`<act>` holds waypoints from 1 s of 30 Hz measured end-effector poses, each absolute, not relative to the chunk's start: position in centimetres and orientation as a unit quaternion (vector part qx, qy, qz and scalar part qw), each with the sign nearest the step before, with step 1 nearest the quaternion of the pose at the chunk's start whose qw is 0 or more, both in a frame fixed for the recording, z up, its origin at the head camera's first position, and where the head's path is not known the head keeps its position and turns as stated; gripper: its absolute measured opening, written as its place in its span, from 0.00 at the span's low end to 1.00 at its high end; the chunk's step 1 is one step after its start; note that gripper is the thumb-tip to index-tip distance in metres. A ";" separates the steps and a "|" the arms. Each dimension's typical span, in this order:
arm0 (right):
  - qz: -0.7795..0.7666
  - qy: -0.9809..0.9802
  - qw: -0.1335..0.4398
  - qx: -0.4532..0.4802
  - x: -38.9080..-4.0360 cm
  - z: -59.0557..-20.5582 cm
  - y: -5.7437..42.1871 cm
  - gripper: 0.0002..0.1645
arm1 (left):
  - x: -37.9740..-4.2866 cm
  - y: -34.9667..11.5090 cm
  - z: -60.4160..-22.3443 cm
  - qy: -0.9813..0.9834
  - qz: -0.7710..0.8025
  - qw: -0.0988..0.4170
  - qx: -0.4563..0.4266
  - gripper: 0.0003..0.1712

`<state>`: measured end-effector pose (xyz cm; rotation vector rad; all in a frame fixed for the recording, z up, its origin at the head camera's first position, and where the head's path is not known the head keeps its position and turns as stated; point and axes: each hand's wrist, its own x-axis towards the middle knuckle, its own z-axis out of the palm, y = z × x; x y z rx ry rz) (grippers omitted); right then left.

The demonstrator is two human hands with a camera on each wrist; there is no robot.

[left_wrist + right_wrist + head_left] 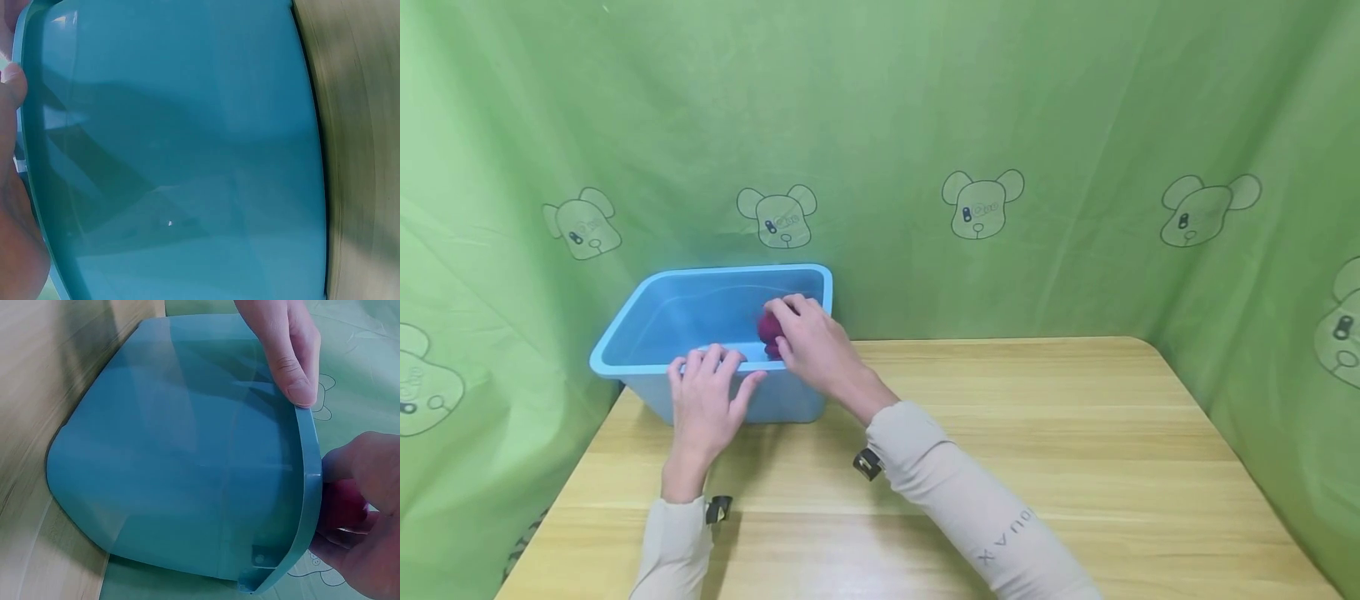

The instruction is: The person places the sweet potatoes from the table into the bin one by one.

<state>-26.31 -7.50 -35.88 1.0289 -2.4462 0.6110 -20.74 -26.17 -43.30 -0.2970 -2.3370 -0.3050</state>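
Observation:
A light blue plastic bin point(737, 270) stands at the far left of the table. My left hand point(703, 408) grips its near rim, fingers hooked over the edge and thumb on the outer side. Over the bin's right end, my right hand point(820, 346) holds a dark red rounded object point(767, 327) just inside the rim; its kind does not show. The right wrist view shows the same red object point(342, 503) between fingers and thumb, partly covered by them. In the left wrist view, the bin's smooth outer wall point(187, 144) fills most of the picture.
The wooden table point(1037, 433) stretches to the right of the bin. A green curtain point(887, 108) printed with bear heads hangs behind the table and along both sides, close behind the bin. Black wrist-worn devices point(868, 464) sit at both sleeves.

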 end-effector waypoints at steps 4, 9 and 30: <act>0.210 -0.881 0.204 0.371 -26.3 -35.9 -7.7 0.21 | -20.7 -26.1 -43.3 -0.913 -0.120 0.372 -0.115 0.23; 0.204 -0.884 0.198 0.371 -26.3 -36.0 -8.0 0.20 | -20.7 -26.1 -43.4 -0.911 -0.121 0.376 -0.116 0.23; 0.229 -0.876 0.208 0.371 -25.4 -35.7 -5.7 0.18 | -20.2 -25.8 -42.7 -0.911 -0.135 0.372 -0.118 0.25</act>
